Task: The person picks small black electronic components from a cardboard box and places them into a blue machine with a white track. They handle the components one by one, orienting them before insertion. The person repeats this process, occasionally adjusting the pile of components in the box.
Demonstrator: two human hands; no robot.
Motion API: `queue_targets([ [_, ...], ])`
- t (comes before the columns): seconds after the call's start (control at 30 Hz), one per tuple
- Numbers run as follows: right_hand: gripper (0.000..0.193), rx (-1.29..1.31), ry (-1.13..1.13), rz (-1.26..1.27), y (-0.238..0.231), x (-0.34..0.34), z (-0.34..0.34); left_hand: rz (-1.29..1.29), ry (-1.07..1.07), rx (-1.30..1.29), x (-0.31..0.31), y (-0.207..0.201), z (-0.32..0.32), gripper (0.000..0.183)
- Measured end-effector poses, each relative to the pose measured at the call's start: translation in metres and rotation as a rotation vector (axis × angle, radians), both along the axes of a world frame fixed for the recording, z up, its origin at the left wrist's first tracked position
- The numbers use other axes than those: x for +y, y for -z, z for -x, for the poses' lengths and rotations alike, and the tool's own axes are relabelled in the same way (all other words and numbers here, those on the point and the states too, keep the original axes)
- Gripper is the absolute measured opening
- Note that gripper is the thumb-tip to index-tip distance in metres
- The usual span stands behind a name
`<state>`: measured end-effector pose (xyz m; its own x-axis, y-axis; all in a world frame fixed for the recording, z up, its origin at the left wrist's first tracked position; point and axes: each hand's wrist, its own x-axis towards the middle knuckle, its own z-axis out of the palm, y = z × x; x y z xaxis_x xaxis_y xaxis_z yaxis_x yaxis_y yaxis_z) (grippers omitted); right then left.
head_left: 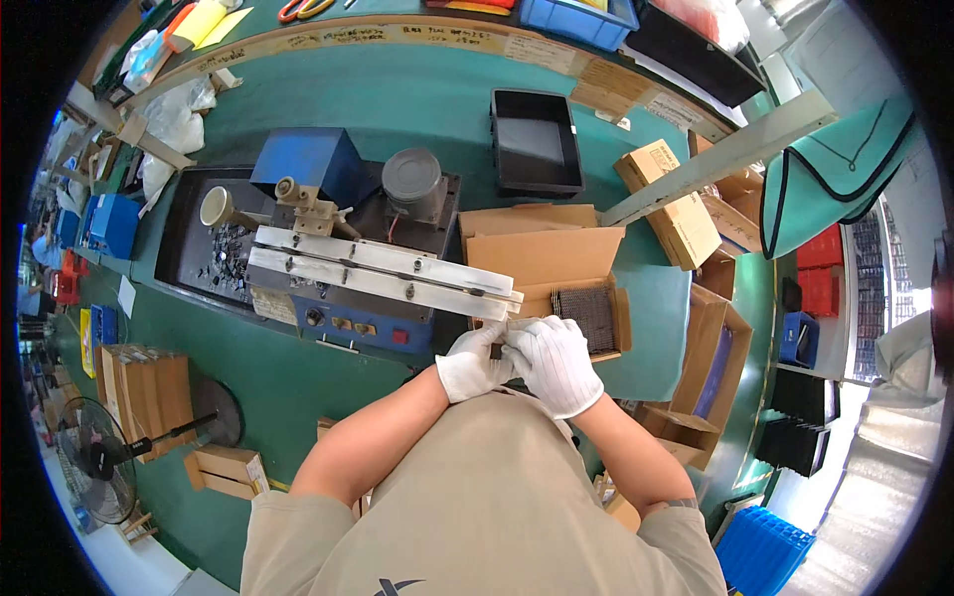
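My left hand (471,366) and my right hand (556,368), both in white gloves, meet just below the near right end of a long pale double rail (383,272). Their fingers are closed together, and whatever they pinch is hidden by the gloves. The rail slants across a machine with a blue box-shaped housing (306,164) and a round grey cylinder (411,176). Close beyond my right hand stands an open cardboard box (542,253), with rows of small dark parts (584,316) filling part of it.
A dark tray (189,260) left of the machine holds a cream cup (216,207) and scattered small black pieces. An empty black bin (538,142) sits farther back. A slanting metal post (720,159) rises at right beside cardboard boxes (668,204). A shelf (477,42) spans the back; a fan (97,459) stands lower left.
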<state>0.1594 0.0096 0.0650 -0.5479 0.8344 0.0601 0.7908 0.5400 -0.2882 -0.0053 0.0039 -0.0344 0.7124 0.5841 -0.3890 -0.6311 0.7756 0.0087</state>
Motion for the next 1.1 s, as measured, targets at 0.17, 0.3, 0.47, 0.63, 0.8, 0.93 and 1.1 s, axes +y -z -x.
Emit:
queue_targets([
  [0.17,0.017,0.082,0.161,0.113,0.000,0.007,-0.010,-0.001,0.148,0.257,0.004,-0.020,-0.004,0.052],
  [0.3,0.012,0.359,0.299,0.156,0.000,0.009,-0.017,-0.092,0.176,0.184,0.006,-0.027,0.004,0.052],
  [0.47,0.013,0.572,0.209,0.188,-0.013,0.030,-0.023,0.002,0.172,0.234,0.008,-0.030,0.005,0.055],
  [0.63,0.017,0.499,0.040,0.079,-0.024,0.043,-0.023,-0.001,0.183,0.243,0.008,-0.028,0.007,0.054],
  [0.8,0.026,0.347,-0.050,0.022,-0.034,0.047,-0.014,-0.010,0.189,0.292,0.008,-0.031,0.009,0.053],
  [0.93,0.029,0.376,-0.025,-0.003,-0.036,0.048,-0.005,-0.017,0.183,0.274,0.008,-0.034,0.011,0.053],
  [1.1,0.032,0.352,-0.090,-0.035,-0.033,0.049,0.005,0.021,0.135,0.218,0.005,-0.015,0.012,0.048],
])
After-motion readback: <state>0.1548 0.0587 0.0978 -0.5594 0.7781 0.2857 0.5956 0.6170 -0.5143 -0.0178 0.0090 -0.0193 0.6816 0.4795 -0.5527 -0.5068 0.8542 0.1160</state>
